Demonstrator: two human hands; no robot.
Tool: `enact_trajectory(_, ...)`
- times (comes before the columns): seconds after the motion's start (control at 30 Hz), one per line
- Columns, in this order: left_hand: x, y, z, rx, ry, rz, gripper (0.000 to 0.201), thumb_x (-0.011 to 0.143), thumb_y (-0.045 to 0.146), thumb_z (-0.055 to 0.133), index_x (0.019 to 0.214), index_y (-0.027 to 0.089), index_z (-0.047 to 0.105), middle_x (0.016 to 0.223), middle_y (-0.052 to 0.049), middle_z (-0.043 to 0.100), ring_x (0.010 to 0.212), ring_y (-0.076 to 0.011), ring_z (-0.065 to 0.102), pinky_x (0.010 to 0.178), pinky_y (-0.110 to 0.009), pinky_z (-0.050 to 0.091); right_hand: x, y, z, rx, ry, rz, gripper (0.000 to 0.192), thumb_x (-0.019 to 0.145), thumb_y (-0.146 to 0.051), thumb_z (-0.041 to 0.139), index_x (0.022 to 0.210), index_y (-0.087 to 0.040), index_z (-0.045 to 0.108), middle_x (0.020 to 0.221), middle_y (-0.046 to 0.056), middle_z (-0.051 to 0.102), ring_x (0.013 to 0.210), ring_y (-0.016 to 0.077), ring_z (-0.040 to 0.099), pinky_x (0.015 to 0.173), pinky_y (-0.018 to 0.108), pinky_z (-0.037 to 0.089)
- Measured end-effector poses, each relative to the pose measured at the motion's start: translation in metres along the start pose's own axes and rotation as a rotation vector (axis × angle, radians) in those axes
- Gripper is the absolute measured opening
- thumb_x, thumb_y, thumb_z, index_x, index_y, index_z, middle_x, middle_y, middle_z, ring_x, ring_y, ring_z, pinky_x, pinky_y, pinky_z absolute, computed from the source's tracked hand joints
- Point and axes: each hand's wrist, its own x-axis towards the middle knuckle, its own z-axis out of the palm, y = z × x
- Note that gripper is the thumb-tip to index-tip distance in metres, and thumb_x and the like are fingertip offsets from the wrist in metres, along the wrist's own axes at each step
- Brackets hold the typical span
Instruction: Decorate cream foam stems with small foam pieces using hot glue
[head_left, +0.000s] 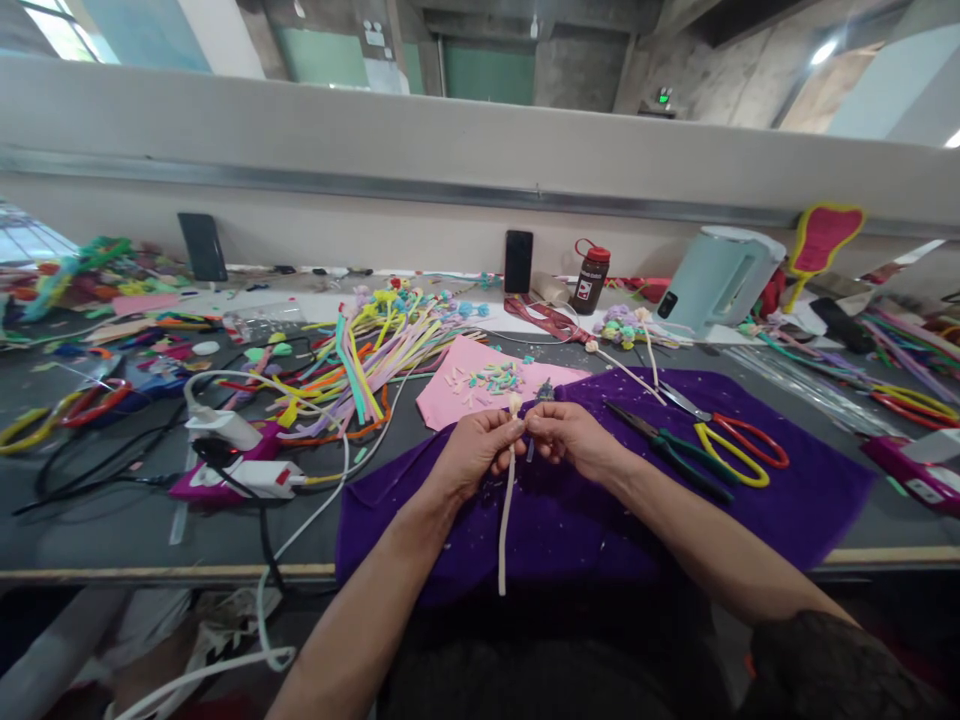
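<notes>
Head view: my left hand point(476, 450) and right hand point(564, 436) meet over the fuzzy purple cloth point(787, 500), fingertips of both pinched shut on the top of a thin cream pipe-cleaner stem point(506, 520), which hangs straight down past the table edge w/ a small pale bud at its tip. Beside the cloth lie smooth green-handled pliers point(675, 455), yellow/red-handled scissors point(739, 445) and a matte pink sheet point(465, 385) carrying tiny pastel bits. Grip detail btwn fingertips is too small to resolve; the cloth's near edge is hidden behind my forearms.

Your hands point(525, 445) hide the middle of the white stick point(506, 520) you pinch. The tiny bits on the pink sheet point(465, 385) behind them are too small to tell.
</notes>
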Motion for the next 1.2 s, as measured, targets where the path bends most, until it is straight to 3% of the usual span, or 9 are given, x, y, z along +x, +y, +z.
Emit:
enact_trajectory(0.17,-0.0008,0.0020,0.0003,-0.004,-0.001,0.001,0.029,0.068,0.038,0.064,0.071,0.011,0.057,0.055,0.002,0.056,0.033,-0.0014,0.039,0.032,-0.014,0.026,0.0067,0.0044,-0.0080,0.242,-0.121,0.093,0.017,0.068,-0.026,0.066,0.070,-0.011,0.058,0.060,-0.001,0.056,0.038,0.0039,0.046,0.031,0.014,0.030)
enact_trajectory(0.3,-0.0027,0.0030,0.0015,0.004,-0.015,0.033,0.028,0.069,0.037,0.063,0.075,0.010,0.059,0.057,0.001,0.056,0.034,-0.0010,0.039,0.032,-0.013,0.027,0.0061,0.0029,-0.0088,0.314,-0.163,0.114,0.015,0.069,-0.023,0.066,0.072,-0.010,0.059,0.062,-0.001,0.056,0.040,0.0033,0.046,0.031,0.013,0.032)
enact_trajectory(0.73,-0.0081,0.0093,0.0032,0.010,-0.045,0.069,0.028,0.071,0.037,0.062,0.078,0.011,0.062,0.059,0.001,0.057,0.035,-0.0006,0.039,0.033,-0.014,0.027,0.0036,0.0025,-0.0057,0.402,-0.228,0.072,0.011,0.074,-0.021,0.061,0.075,-0.010,0.057,0.062,-0.001,0.055,0.041,0.0036,0.046,0.031,0.013,0.034)
enact_trajectory(1.2,-0.0083,0.0078,0.0034,0.002,-0.068,0.041,0.027,0.069,0.036,0.064,0.076,0.010,0.062,0.056,0.001,0.055,0.034,-0.0007,0.038,0.032,-0.014,0.024,0.0072,0.0084,-0.0067,0.346,-0.227,0.094,0.015,0.073,-0.026,0.061,0.072,-0.012,0.056,0.056,-0.002,0.055,0.036,0.0056,0.047,0.031,0.016,0.037)
